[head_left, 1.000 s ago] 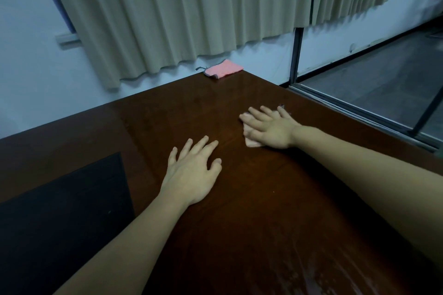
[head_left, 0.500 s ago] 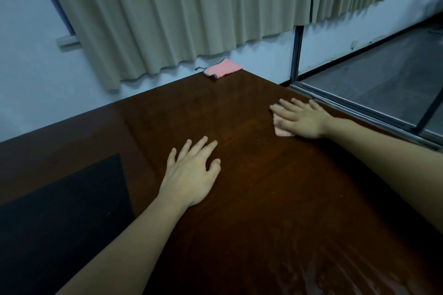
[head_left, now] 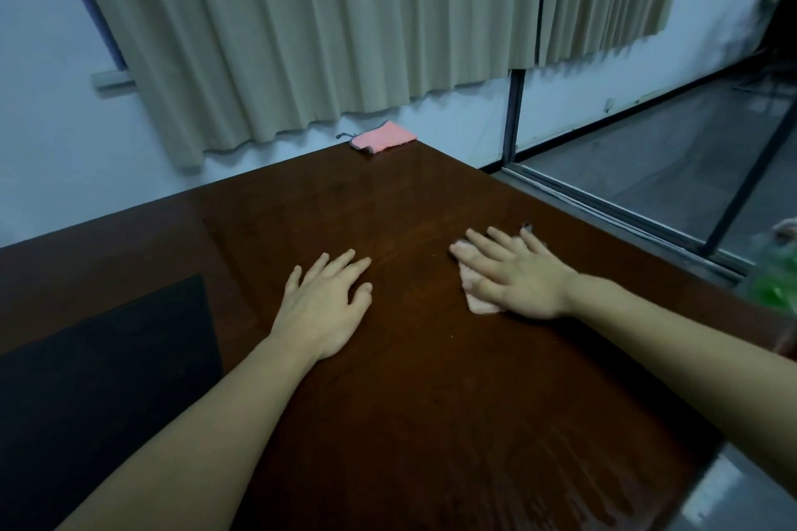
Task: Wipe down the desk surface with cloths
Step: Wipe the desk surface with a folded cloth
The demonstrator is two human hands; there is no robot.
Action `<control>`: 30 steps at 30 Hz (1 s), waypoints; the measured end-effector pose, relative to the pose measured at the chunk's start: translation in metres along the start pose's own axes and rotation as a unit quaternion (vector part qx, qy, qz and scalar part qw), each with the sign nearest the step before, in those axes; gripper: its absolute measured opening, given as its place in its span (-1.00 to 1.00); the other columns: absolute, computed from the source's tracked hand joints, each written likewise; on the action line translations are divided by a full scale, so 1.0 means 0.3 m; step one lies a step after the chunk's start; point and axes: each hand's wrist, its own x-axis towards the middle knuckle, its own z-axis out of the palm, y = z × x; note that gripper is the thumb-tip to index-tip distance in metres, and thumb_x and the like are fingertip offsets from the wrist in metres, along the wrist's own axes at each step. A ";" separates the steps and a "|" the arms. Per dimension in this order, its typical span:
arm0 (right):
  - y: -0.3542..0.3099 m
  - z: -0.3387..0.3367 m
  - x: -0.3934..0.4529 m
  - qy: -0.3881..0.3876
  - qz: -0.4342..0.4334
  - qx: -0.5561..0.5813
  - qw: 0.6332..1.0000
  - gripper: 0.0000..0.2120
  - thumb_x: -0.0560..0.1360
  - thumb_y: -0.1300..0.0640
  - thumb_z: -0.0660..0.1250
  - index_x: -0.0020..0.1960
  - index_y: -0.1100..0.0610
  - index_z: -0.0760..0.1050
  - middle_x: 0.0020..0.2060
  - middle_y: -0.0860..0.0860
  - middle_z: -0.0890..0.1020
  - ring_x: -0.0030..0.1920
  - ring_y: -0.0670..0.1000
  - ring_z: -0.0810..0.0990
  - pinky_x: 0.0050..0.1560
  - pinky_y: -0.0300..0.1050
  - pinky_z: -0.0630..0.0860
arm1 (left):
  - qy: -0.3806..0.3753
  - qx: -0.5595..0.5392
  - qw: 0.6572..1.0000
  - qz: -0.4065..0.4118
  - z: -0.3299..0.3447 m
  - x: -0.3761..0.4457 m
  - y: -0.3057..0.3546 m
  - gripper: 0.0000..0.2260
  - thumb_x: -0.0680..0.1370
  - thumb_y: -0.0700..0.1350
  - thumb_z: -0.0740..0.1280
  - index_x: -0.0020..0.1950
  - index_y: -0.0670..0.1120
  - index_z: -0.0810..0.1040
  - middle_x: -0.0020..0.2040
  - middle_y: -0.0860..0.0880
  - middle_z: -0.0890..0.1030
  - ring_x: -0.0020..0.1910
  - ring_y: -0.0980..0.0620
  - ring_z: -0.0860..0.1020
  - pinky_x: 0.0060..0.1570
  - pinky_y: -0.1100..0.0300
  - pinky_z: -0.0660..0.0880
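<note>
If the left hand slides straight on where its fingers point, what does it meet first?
Probably nothing near: the left hand points up and right over bare desk, roughly toward the pink cloth at the far corner, though depth is unclear.

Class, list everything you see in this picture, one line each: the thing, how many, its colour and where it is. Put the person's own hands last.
desk: one, dark brown wood, fills the lower half of the view.
pink cloth: one, pink with a grey edge, at the desk's far corner below the curtains.
pale cloth: one, pale pink, flat on the desk under the right hand.
black mat: one, black, on the desk at the left.
curtains: two panels, beige, hanging behind the desk.
wall: one, white, behind the curtains.
green thing: one, blurred, at the right edge; cannot tell what.
left hand: one, flat on the bare desk.
right hand: one, fingers straight, presses the pale cloth.
</note>
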 end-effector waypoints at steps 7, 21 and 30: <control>0.033 0.013 -0.077 0.000 -0.017 0.014 1.000 -0.41 0.63 -0.36 -0.15 0.61 -0.31 -0.24 0.63 -0.16 -0.21 0.62 -0.01 -0.25 0.59 0.18 -0.29 | -0.051 0.021 0.998 0.009 -0.027 -0.009 0.064 -0.52 0.70 0.23 -0.07 0.62 0.20 0.15 0.65 0.12 0.10 0.63 0.02 0.01 0.58 -0.14 -0.09; 0.228 -0.029 0.112 0.014 0.116 0.027 0.993 -0.39 0.64 -0.36 -0.16 0.64 -0.25 -0.17 0.66 -0.07 -0.15 0.64 0.10 -0.17 0.56 0.30 -0.25 | -0.067 -0.006 0.996 0.058 0.047 -0.062 0.218 -0.50 0.68 0.27 -0.06 0.63 0.24 0.06 0.66 0.13 -0.03 0.64 0.01 -0.12 0.58 -0.12 -0.21; 0.023 0.071 -0.286 0.012 -0.017 0.013 1.000 -0.40 0.64 -0.35 -0.14 0.60 -0.30 -0.27 0.63 -0.13 -0.23 0.62 0.01 -0.26 0.58 0.17 -0.31 | -0.047 0.008 0.997 0.054 0.054 -0.115 0.265 -0.49 0.68 0.26 -0.02 0.63 0.22 0.08 0.66 0.12 -0.01 0.64 0.02 -0.09 0.58 -0.11 -0.21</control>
